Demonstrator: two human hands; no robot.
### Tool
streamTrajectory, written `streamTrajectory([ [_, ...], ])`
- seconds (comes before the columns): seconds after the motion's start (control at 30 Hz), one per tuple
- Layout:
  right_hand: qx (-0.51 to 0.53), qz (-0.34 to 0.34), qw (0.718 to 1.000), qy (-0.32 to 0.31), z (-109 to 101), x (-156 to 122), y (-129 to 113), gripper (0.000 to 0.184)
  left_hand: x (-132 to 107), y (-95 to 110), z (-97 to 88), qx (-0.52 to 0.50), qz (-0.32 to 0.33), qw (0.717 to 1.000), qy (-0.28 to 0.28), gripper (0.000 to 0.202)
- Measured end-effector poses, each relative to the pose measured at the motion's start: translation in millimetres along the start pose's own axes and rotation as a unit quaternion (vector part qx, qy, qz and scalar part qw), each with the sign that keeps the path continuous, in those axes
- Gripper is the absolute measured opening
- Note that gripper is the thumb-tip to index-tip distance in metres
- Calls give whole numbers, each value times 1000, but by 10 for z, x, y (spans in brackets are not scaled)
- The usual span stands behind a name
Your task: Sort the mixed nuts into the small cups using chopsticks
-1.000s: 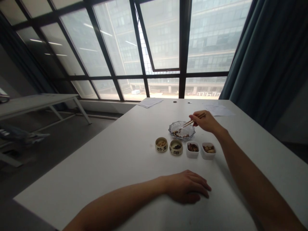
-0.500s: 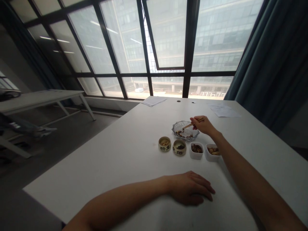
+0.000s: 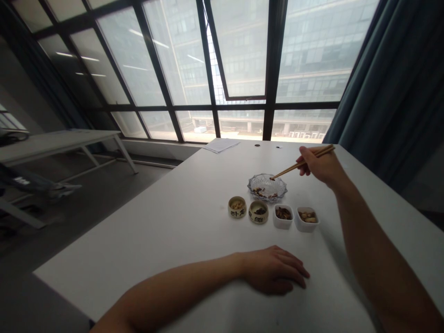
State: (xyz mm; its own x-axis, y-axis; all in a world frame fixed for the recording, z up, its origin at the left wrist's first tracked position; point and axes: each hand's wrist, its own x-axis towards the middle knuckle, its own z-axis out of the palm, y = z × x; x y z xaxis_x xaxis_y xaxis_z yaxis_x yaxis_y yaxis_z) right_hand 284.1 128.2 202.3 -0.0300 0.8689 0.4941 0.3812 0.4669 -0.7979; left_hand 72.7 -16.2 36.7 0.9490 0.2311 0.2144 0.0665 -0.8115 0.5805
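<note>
My right hand (image 3: 317, 164) grips a pair of wooden chopsticks (image 3: 291, 170). Their tips hold a small dark piece (image 3: 272, 178) over the far rim of the clear glass bowl (image 3: 284, 189). More dark and pale pieces lie in the bowl's near side. In front of it stand a round ceramic dish (image 3: 237, 213) with light bits and a second ceramic dish (image 3: 258, 219) with dark bits. To their right are a white square cup (image 3: 283, 224) with brown strips and another white cup (image 3: 307, 225) with tan pieces. My left hand (image 3: 274, 270) rests flat on the table, fingers spread, holding nothing.
The white table (image 3: 166, 217) reaches to the windows. Paper sheets (image 3: 221, 145) lie at its far left corner. A blue curtain (image 3: 378, 101) hangs at the right. Another white table (image 3: 62, 142) stands across the aisle on the left.
My right hand has lifted and moved right with the chopsticks, whose tips rose from inside the glass bowl to its far rim. The right white cup is now uncovered. My left hand stayed still.
</note>
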Motion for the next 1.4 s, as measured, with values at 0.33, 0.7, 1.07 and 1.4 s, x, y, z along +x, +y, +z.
streamTrajectory([
  [0.33, 33, 113, 979, -165, -350, -364, -379, 47, -5, -18, -12, 0, 13, 1000, 2, 34],
  [0.7, 79, 82, 988, -103, -90, -130, -160, 28, 4, 6, -11, 19, 15, 1000, 4, 36],
  [1.07, 9, 4, 988, -156, 582, 68, 588, 40, 5, -34, 12, 15, 25, 1000, 7, 36],
  [1.4, 8, 36, 996, -87, 721, 47, 728, 47, 4, -37, 9, 23, 25, 999, 4, 36],
])
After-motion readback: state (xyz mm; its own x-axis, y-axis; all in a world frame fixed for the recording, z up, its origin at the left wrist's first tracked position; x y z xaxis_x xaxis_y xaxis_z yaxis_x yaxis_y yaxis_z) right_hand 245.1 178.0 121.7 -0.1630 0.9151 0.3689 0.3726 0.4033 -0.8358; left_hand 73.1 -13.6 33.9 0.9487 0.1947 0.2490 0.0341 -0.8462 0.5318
